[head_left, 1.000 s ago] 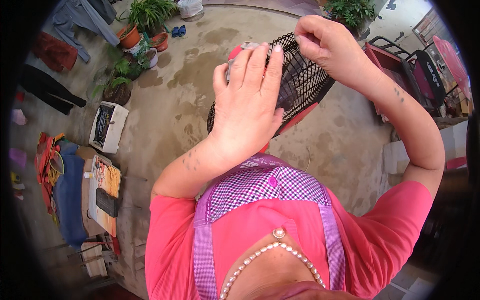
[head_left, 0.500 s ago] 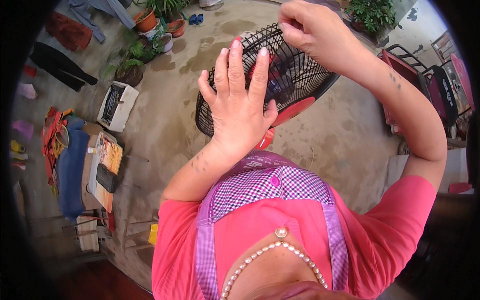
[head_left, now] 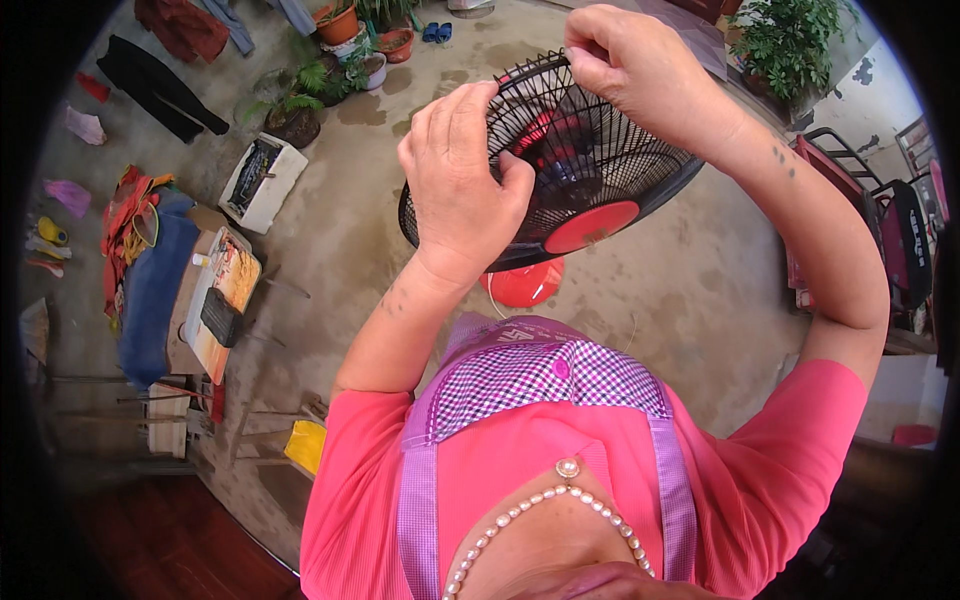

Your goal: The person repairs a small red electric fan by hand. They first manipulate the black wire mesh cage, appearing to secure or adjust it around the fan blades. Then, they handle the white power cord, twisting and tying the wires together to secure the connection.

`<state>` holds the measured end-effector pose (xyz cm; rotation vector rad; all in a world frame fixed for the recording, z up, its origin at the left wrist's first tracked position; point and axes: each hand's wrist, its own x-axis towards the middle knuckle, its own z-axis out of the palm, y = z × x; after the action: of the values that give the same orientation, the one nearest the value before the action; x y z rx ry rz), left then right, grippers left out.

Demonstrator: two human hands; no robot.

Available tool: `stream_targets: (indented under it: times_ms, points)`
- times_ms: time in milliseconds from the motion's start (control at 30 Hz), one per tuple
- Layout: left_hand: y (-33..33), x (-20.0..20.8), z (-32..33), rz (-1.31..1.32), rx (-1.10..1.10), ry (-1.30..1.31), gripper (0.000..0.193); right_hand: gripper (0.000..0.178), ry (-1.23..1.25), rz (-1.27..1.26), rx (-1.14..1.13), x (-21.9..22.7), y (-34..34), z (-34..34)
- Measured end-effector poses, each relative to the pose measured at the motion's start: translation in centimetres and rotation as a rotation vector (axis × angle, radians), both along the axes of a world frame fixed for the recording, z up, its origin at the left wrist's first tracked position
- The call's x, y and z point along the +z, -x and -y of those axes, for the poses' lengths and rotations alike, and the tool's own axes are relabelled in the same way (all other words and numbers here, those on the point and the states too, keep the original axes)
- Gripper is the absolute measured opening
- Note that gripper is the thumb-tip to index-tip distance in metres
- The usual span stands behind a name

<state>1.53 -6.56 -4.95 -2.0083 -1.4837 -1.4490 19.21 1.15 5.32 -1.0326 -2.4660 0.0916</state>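
Note:
An electric fan with a round black wire guard [head_left: 610,165] stands in front of me. Its front carries a red centre disc [head_left: 592,228], and a red base [head_left: 527,283] shows beneath it. My left hand [head_left: 462,175] lies over the left side of the guard, its fingers together and bent over the wires, the thumb apart toward the middle. At the top edge, my right hand [head_left: 630,70] is closed, thumb and forefinger pinching the guard's rim. Whether a small part is also between those fingers is hidden. Red blades show dimly behind the wires.
To the left are a cardboard box with a board on top [head_left: 225,300], blue cloth [head_left: 155,290] and a white foam box [head_left: 262,182]. Potted plants [head_left: 340,25] stand far off. Red-and-black furniture [head_left: 850,190] is at the right. A yellow object [head_left: 304,446] lies low at the left.
My left hand's fingers were spread across the guard and are now drawn together and bent over it. The guard's front and red disc show more. My right hand keeps its pinch at the rim.

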Motion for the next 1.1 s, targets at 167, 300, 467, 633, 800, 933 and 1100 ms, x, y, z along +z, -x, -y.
stream_targets:
  times_ms: [167,300,467,633,800,933,1100]
  points:
    - [0.6,0.4,-0.7,-0.009,-0.044,0.000,0.054,0.017,-0.087,-0.091,0.089,-1.1,-0.4,-1.2]
    - [0.7,-0.3,-1.4,-0.032,-0.044,-0.068,0.054,0.017,-0.074,-0.055,0.044,-0.3,-0.3,-0.8]
    - [0.8,-0.4,-2.0,-0.071,-0.086,-0.101,0.051,0.016,-0.099,-0.001,0.030,-0.3,-0.7,-0.9]
    - [0.7,-0.4,-2.2,-0.085,-0.124,-0.121,0.051,0.010,-0.325,0.086,0.017,-0.5,-0.8,-0.1]
    - [0.4,-0.3,-2.5,-0.087,-0.106,-0.143,0.050,0.011,-0.407,0.090,0.038,-1.1,-1.0,-0.7]
    - [0.8,0.6,-2.1,-0.167,-0.087,-0.165,0.046,0.013,-0.436,0.036,0.090,-1.2,-1.1,-1.0]
    - [1.5,1.7,-2.1,-0.224,-0.054,-0.180,0.041,0.011,-0.371,-0.011,0.145,-1.1,-1.4,-1.6]
